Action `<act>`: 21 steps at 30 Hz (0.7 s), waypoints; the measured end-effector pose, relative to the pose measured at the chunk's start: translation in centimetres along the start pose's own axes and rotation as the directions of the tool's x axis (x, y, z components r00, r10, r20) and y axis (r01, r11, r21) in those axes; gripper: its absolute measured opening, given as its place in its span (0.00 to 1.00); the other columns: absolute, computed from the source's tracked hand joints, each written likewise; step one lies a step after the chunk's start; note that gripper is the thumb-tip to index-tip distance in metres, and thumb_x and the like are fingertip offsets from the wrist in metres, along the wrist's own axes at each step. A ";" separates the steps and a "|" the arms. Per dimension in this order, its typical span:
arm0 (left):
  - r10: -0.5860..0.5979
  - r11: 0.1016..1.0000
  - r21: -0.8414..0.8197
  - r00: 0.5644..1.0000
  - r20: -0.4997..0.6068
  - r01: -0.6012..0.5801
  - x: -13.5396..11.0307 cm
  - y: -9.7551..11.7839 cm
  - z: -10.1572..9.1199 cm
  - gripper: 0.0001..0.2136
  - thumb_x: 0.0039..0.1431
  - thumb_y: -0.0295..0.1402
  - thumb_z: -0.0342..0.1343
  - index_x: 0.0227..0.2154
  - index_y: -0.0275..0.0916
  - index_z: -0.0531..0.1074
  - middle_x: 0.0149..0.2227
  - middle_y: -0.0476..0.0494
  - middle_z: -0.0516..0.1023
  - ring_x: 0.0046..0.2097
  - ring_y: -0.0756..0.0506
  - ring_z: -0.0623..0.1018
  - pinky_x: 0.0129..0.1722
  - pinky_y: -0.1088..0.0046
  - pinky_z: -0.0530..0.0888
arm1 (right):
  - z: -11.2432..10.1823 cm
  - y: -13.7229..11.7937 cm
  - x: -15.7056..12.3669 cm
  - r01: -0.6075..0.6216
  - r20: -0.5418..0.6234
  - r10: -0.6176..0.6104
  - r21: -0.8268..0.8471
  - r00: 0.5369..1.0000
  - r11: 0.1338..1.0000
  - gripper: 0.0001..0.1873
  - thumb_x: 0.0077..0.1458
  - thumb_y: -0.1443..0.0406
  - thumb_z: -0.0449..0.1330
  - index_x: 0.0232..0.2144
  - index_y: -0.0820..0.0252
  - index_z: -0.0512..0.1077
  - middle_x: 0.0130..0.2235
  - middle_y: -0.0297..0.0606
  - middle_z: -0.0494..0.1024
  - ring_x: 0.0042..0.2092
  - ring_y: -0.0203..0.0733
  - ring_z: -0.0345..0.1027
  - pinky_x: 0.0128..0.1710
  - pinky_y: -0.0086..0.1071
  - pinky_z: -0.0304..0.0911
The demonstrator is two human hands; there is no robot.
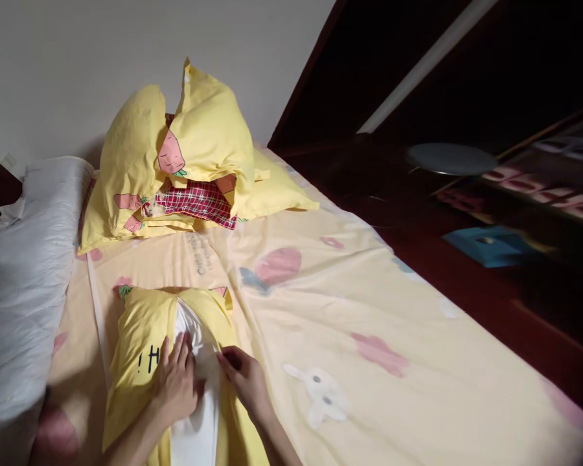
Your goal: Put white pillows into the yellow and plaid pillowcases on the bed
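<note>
A yellow pillowcase [136, 395] printed with "Hi!" lies on the bed in front of me, its slit parted lengthwise. Through the gap shows a white pillow [194, 440]. My left hand [177, 382] rests flat over the pillow and the left side of the slit, fingers stretched out. On the other side, my right hand [243, 378] pinches the right edge of the yellow fabric between thumb and fingers.
Yellow pillows [214, 129] and a red plaid cloth [201, 199] are piled against the wall. A white bedding roll [19, 291] lies along the left. Beyond the right bed edge are a round stool [451, 158] and a blue object [488, 246] on the dark floor.
</note>
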State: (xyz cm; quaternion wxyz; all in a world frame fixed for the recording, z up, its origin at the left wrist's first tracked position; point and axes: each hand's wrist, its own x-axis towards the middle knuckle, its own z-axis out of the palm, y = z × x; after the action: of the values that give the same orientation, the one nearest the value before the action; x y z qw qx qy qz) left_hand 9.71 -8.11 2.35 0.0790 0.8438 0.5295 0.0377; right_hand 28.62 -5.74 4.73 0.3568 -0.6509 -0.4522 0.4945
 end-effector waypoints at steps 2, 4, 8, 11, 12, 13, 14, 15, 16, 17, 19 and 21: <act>0.013 1.000 0.021 1.000 -0.013 -0.012 -0.9 0.4 2.0 0.30 0.66 0.40 0.45 0.67 0.30 0.55 0.71 0.33 0.55 0.73 0.37 0.52 0.69 0.46 0.55 | -0.1 -0.2 -1.3 -0.010 0.011 0.009 0.147 1.000 0.989 0.22 0.49 0.46 0.62 0.25 0.58 0.71 0.22 0.33 0.72 0.25 0.39 0.62 0.26 0.32 0.58; -0.015 0.999 0.041 0.999 -0.044 0.017 -1.4 0.5 3.5 0.29 0.65 0.37 0.47 0.67 0.34 0.55 0.70 0.34 0.58 0.72 0.37 0.55 0.68 0.46 0.58 | 1.4 0.1 -3.0 0.003 0.040 -0.013 0.242 0.999 0.970 0.23 0.51 0.44 0.62 0.26 0.58 0.71 0.23 0.32 0.70 0.26 0.37 0.61 0.27 0.31 0.58; -0.028 0.998 0.049 0.998 -0.058 0.031 -0.7 -0.8 3.6 0.28 0.62 0.30 0.49 0.66 0.39 0.59 0.66 0.37 0.66 0.68 0.37 0.64 0.67 0.45 0.61 | 6.0 1.3 -4.9 0.055 0.182 -0.097 0.222 0.978 0.973 0.27 0.51 0.41 0.60 0.22 0.58 0.71 0.24 0.35 0.73 0.30 0.41 0.65 0.32 0.33 0.61; 0.028 0.998 -0.048 0.999 -0.046 -0.030 -1.4 -2.8 0.5 0.28 0.64 0.28 0.47 0.67 0.41 0.57 0.66 0.41 0.68 0.67 0.42 0.66 0.68 0.51 0.63 | 5.8 1.2 -5.3 0.027 0.151 -0.071 0.274 0.986 0.961 0.27 0.53 0.41 0.58 0.23 0.58 0.70 0.24 0.36 0.73 0.30 0.42 0.66 0.32 0.34 0.62; 0.036 0.995 -0.088 0.998 -0.060 -0.041 -2.3 -3.5 -0.9 0.27 0.65 0.28 0.47 0.67 0.43 0.57 0.66 0.42 0.67 0.67 0.43 0.65 0.67 0.54 0.64 | 4.9 1.0 -5.5 0.019 0.114 -0.056 0.303 0.992 0.953 0.27 0.55 0.41 0.57 0.25 0.58 0.70 0.25 0.36 0.73 0.30 0.42 0.67 0.33 0.34 0.63; 0.028 0.992 -0.120 0.995 -0.091 -0.039 -3.4 -4.0 -2.2 0.27 0.65 0.28 0.46 0.67 0.44 0.58 0.66 0.44 0.67 0.68 0.44 0.64 0.67 0.57 0.66 | 3.9 0.9 -5.9 0.019 0.071 -0.043 0.305 0.997 0.952 0.26 0.56 0.42 0.56 0.26 0.57 0.70 0.25 0.36 0.73 0.30 0.42 0.67 0.33 0.33 0.63; -0.009 0.989 -0.145 0.990 -0.140 -0.012 -4.7 -4.4 -3.3 0.27 0.66 0.29 0.46 0.67 0.46 0.57 0.67 0.44 0.66 0.68 0.45 0.63 0.66 0.60 0.67 | 2.8 0.8 -6.5 0.021 0.036 -0.032 0.268 0.999 0.963 0.25 0.57 0.42 0.55 0.27 0.56 0.69 0.26 0.35 0.73 0.30 0.42 0.67 0.32 0.33 0.62; -0.083 0.985 -0.166 0.975 -0.208 0.049 -6.2 -4.5 -4.0 0.27 0.66 0.29 0.47 0.68 0.47 0.56 0.68 0.44 0.65 0.69 0.44 0.63 0.65 0.61 0.68 | 2.1 1.0 -7.2 0.020 0.020 -0.024 0.192 1.000 0.981 0.24 0.57 0.43 0.55 0.28 0.56 0.69 0.26 0.35 0.73 0.29 0.42 0.67 0.32 0.32 0.61; -0.188 0.972 -0.188 0.942 -0.278 0.139 -7.6 -4.3 -4.2 0.29 0.66 0.30 0.47 0.69 0.47 0.53 0.68 0.43 0.63 0.69 0.43 0.62 0.64 0.60 0.69 | 1.7 1.3 -8.0 0.015 0.028 -0.018 0.091 0.999 0.996 0.23 0.57 0.43 0.55 0.29 0.55 0.69 0.26 0.34 0.73 0.29 0.41 0.67 0.31 0.32 0.60; -0.302 0.947 -0.213 0.894 -0.330 0.241 -8.9 -3.7 -3.9 0.30 0.66 0.31 0.48 0.70 0.47 0.49 0.70 0.41 0.61 0.70 0.42 0.61 0.64 0.59 0.69 | 1.9 1.8 -8.9 0.010 0.053 -0.009 -0.018 0.999 1.000 0.22 0.57 0.44 0.56 0.30 0.55 0.70 0.26 0.34 0.74 0.29 0.41 0.67 0.30 0.32 0.60; -0.466 0.884 -0.232 0.810 -0.357 0.406 -10.9 -1.9 -2.0 0.34 0.66 0.34 0.48 0.71 0.46 0.40 0.70 0.38 0.58 0.69 0.39 0.62 0.62 0.53 0.70 | 3.3 3.0 -10.2 0.009 0.118 0.016 -0.208 0.993 0.978 0.17 0.55 0.47 0.58 0.32 0.54 0.70 0.30 0.36 0.77 0.30 0.43 0.70 0.30 0.32 0.59; -0.501 0.865 -0.170 0.809 -0.308 0.471 -12.0 -0.1 0.8 0.37 0.65 0.35 0.48 0.72 0.46 0.34 0.68 0.34 0.62 0.67 0.35 0.66 0.60 0.46 0.71 | 5.3 4.1 -10.7 0.001 0.161 0.053 -0.316 0.986 0.949 0.13 0.55 0.52 0.58 0.30 0.54 0.69 0.31 0.38 0.78 0.31 0.44 0.70 0.31 0.32 0.59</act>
State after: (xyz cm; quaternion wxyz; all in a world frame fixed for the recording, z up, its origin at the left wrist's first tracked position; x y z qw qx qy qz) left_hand 4.55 -18.91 1.84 0.0290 0.6562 0.7311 0.1846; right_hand 23.39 -17.05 3.08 0.2025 -0.6615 -0.5451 0.4736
